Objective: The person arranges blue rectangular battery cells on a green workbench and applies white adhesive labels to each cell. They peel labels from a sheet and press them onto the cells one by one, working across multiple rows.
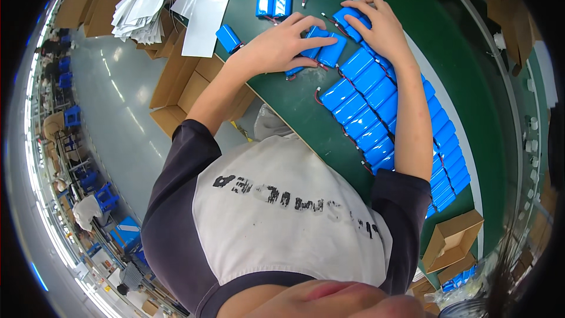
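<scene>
At twelve o'clock, beneath the spread fingers of the left hand (279, 45), loose blue battery packs (332, 52) on the green tabletop (291, 103). At one o'clock, another under the bent fingers of the right hand (381, 30). Gripped or merely touched, hard to tell. Around three o'clock, more in tight rows. Best to square each by its sides, keeping red leads (318, 99) unpinched. Toward six o'clock, worn dark lettering across the pale shirt front (282, 238).
</scene>
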A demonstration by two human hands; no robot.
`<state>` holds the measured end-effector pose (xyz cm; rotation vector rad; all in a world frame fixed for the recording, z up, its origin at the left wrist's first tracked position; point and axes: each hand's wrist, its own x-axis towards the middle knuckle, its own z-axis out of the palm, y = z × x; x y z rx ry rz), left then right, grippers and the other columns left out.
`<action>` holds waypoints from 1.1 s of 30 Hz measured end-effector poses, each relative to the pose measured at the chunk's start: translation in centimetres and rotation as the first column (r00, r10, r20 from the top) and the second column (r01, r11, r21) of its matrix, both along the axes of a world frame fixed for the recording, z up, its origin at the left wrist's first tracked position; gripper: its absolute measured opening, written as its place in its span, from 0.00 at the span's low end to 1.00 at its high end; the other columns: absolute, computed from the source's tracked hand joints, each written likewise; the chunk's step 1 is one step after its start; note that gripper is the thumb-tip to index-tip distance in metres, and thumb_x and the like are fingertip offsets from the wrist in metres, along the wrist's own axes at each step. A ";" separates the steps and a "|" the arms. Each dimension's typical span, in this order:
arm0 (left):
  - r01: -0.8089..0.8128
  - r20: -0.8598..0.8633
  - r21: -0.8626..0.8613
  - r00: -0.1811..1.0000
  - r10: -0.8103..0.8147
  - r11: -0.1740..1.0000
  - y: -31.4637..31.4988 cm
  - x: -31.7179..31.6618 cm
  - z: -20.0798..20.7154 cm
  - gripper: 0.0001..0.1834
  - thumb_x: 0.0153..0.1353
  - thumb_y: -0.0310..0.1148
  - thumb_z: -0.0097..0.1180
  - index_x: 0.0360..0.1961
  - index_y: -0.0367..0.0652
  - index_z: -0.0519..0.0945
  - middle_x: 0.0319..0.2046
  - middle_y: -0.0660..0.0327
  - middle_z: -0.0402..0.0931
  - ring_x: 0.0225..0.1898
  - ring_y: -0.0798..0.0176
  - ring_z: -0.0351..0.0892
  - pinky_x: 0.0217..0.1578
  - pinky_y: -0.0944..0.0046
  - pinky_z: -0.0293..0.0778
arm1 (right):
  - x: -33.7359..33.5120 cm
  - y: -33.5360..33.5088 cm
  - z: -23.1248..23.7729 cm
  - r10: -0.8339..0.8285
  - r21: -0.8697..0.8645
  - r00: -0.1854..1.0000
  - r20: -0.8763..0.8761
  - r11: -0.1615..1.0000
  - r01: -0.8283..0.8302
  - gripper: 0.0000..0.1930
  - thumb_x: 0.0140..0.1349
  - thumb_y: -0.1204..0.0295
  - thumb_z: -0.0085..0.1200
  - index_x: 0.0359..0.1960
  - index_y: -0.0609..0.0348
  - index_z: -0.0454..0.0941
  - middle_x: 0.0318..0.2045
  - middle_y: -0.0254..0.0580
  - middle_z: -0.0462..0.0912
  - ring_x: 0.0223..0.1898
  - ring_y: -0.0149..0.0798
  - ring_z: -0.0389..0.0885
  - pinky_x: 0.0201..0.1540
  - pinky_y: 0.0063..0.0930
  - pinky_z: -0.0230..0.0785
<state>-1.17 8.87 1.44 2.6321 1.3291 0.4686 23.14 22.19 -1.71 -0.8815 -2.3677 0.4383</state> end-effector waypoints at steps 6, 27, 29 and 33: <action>-0.011 0.052 0.116 0.999 0.005 0.993 0.6 1.0 -0.5 0.23 0.61 0.35 0.68 0.59 0.61 0.85 0.61 0.63 0.72 0.53 0.56 0.77 0.52 0.58 0.80 | 0.4 -0.3 1.0 0.036 -0.078 0.996 0.083 0.997 -0.029 0.16 0.69 0.57 0.59 0.56 0.37 0.86 0.53 0.35 0.78 0.57 0.42 0.78 0.60 0.37 0.73; -0.202 0.292 -0.106 0.930 0.225 0.974 -8.3 0.0 -0.5 0.27 0.59 0.34 0.71 0.61 0.46 0.81 0.62 0.55 0.76 0.65 0.47 0.73 0.64 0.48 0.72 | 0.0 -1.1 2.1 0.007 -0.104 0.995 0.100 0.995 0.003 0.16 0.70 0.55 0.57 0.57 0.35 0.84 0.52 0.34 0.78 0.57 0.41 0.79 0.60 0.37 0.73; -0.110 0.224 0.012 0.969 0.105 0.994 -8.0 -0.4 -0.6 0.26 0.59 0.32 0.69 0.60 0.46 0.81 0.63 0.54 0.76 0.67 0.46 0.71 0.66 0.46 0.69 | 0.0 -0.9 1.9 0.006 -0.089 0.994 0.106 0.996 0.004 0.16 0.70 0.55 0.57 0.57 0.35 0.84 0.52 0.33 0.78 0.57 0.41 0.79 0.60 0.37 0.73; -0.677 0.256 0.268 0.736 0.627 0.685 -8.2 -3.2 0.1 0.22 0.61 0.30 0.67 0.57 0.46 0.82 0.62 0.51 0.74 0.66 0.42 0.72 0.64 0.48 0.71 | -0.1 -1.1 2.0 0.000 -0.088 0.993 0.120 0.996 0.011 0.16 0.71 0.55 0.57 0.57 0.34 0.84 0.52 0.33 0.78 0.58 0.40 0.79 0.61 0.38 0.73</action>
